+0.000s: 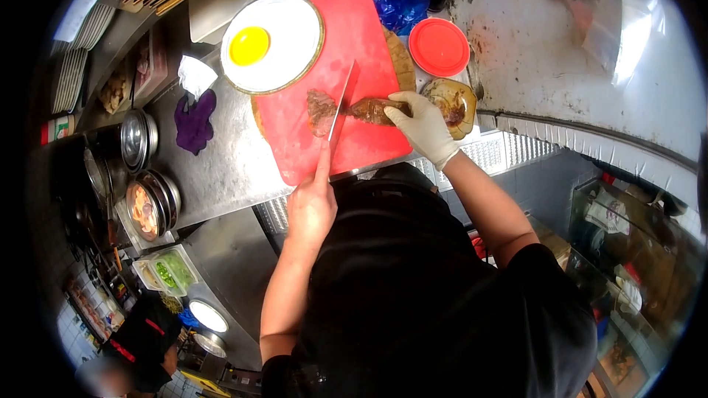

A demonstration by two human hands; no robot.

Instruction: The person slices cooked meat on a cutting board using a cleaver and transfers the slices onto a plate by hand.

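My bare left hand [312, 206] is wrapped round the handle of a knife, its index finger stretched along the top. The knife blade [341, 114] points up and away across the red cutting board [354, 29]. In a pale glove, my right hand [422, 127] grips a piece of dark brown meat [369, 110], whose left end lies against the blade. Several cut slices of meat [320, 110] lie on the board just left of the knife. Behind them, a round white-topped container with a yellow centre [284, 44] overlaps the board's left part.
Right of the board are a red round lid [439, 46], a stained bowl [461, 103] and a blue plastic bag [402, 9]. At left lie a purple cloth [194, 124], metal bowls [135, 140] and food tubs [173, 271]. Another person [144, 339] is at the lower left.
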